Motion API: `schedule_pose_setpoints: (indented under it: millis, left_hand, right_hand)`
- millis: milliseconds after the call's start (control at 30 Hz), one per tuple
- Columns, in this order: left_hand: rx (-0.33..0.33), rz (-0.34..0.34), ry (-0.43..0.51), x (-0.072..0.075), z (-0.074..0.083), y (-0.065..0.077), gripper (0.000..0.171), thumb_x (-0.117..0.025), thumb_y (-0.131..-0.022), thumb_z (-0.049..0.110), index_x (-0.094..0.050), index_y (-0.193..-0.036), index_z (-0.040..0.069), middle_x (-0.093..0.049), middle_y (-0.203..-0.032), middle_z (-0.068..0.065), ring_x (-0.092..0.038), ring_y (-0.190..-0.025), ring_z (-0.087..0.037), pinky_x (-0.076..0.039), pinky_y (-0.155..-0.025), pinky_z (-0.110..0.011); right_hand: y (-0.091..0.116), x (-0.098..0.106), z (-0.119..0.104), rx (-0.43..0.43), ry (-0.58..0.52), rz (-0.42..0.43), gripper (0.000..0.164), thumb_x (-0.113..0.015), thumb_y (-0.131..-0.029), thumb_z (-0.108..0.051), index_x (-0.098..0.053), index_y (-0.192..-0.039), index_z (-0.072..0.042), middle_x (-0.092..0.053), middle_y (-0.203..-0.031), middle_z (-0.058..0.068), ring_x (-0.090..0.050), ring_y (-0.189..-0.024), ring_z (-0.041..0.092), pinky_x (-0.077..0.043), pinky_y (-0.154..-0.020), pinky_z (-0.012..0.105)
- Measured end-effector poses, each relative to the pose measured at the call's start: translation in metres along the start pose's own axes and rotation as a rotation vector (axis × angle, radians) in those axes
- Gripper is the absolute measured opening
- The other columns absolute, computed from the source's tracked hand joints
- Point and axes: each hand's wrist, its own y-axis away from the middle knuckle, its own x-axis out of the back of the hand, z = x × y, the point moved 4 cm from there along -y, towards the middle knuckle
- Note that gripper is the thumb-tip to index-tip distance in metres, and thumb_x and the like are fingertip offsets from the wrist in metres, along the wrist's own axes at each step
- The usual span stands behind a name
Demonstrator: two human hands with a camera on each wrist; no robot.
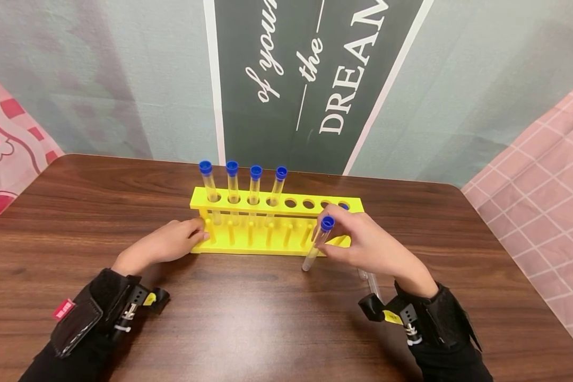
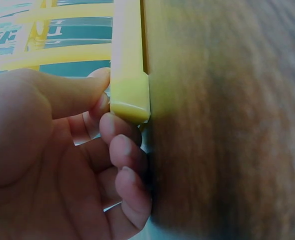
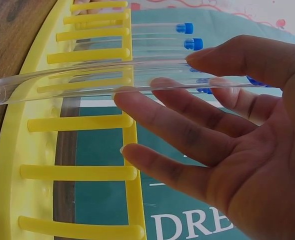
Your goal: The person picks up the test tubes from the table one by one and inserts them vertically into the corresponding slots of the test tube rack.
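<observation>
A yellow test tube rack (image 1: 241, 248) stands on the table, with several blue-capped clear test tubes (image 1: 255, 185) upright in its left holes. At the rack's left end, my left hand (image 1: 172, 242) pinches the end of the base (image 2: 130, 95), thumb on the upper side and fingers curled at the end. My right hand (image 1: 365, 241) holds another blue-capped test tube (image 1: 314, 249) between thumb and fingers, slightly tilted, in front of the rack's right half. The right wrist view shows this tube's rounded bottom (image 3: 0, 92) extending past the fingertips toward the base.
One more blue cap (image 1: 345, 206) shows at the rack's rightmost hole, partly behind the right hand. Clear tubes (image 1: 373, 285) lie on the brown wooden table (image 1: 248, 318) beneath the right wrist, partly hidden. A printed cloth (image 1: 172, 79) hangs behind the table.
</observation>
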Motion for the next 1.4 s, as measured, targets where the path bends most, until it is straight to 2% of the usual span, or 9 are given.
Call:
schedule_pose_setpoints:
  millis: [433, 900, 1400]
  left_hand:
    - [0.003, -0.002, 0.001, 0.000, 0.000, 0.000, 0.023, -0.049, -0.095, 0.016, -0.042, -0.075, 0.007, -0.033, -0.060, 0.000, -0.031, -0.051, -0.013, -0.028, -0.052, -0.027]
    - [0.009, -0.013, 0.009, 0.000, 0.000, 0.000, 0.022, -0.049, -0.095, 0.016, -0.043, -0.077, 0.006, -0.034, -0.061, -0.001, -0.031, -0.052, -0.013, -0.028, -0.052, -0.027]
    - [0.011, -0.014, 0.011, 0.000, 0.000, 0.000, 0.021, -0.049, -0.095, 0.016, -0.044, -0.078, 0.005, -0.035, -0.061, -0.001, -0.033, -0.052, -0.014, -0.029, -0.052, -0.027]
  right_hand:
    - [-0.002, 0.002, -0.002, -0.044, -0.002, 0.032, 0.025, -0.069, -0.076, 0.004, -0.049, -0.088, -0.007, -0.056, -0.086, -0.001, -0.064, -0.082, 0.013, -0.050, -0.072, 0.027]
    - [-0.009, 0.003, -0.002, -0.032, -0.010, 0.081, 0.028, -0.069, -0.075, 0.007, -0.048, -0.091, -0.003, -0.056, -0.084, 0.002, -0.063, -0.079, 0.017, -0.051, -0.071, 0.030]
    - [-0.014, 0.004, -0.002, -0.050, -0.019, 0.141, 0.028, -0.067, -0.076, 0.008, -0.048, -0.093, -0.002, -0.059, -0.081, 0.003, -0.062, -0.075, 0.013, -0.051, -0.073, 0.029]
